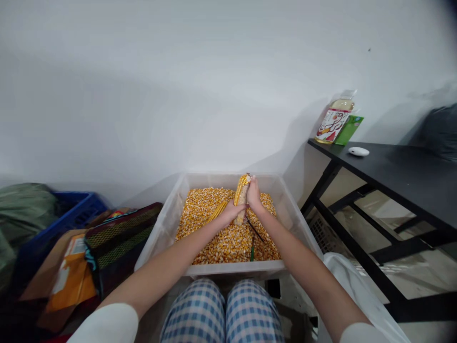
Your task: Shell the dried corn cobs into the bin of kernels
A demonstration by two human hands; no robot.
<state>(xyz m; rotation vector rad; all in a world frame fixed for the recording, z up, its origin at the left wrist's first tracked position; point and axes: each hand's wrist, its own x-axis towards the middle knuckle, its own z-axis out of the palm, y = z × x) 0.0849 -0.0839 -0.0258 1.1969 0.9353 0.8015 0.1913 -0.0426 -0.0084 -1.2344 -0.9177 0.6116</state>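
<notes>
So there's a corn cob (pixel 242 196) held up in both hands, right over a clear tub (pixel 235 270) with a big load of loose kernels (pixel 217 247) in it. The cob stands close to upright with a slight tilt, its tip up and away from the person. It's part stripped: yellow rows run down its left side, while the face toward the right is pale and bare.

The left hand (pixel 233 210) has the lower part, fingers closed around it and thumb across the front. The right hand (pixel 253 194) is up on the right side near the tip, touching the cob — most of its fingers are hidden, so I can't tell if they're gripping or just pressing.

Another cob (pixel 217 212) lies on the kernels, just left of the left hand. Under the right wrist there's a thin dark stick (pixel 255 229), plus a green strip (pixel 252 251) near the front edge of the tub.

Over on the right, a black surface (pixel 403 174) carries a bottle (pixel 333 121), a green carton (pixel 350 129) just beside it, and a small white oval thing (pixel 359 151). Left of the tub — a mesh bag (pixel 123 233), some orange packaging (pixel 73 278) and a blue crate (pixel 84 205). Checked trousers (pixel 196 312) show below the tub.
</notes>
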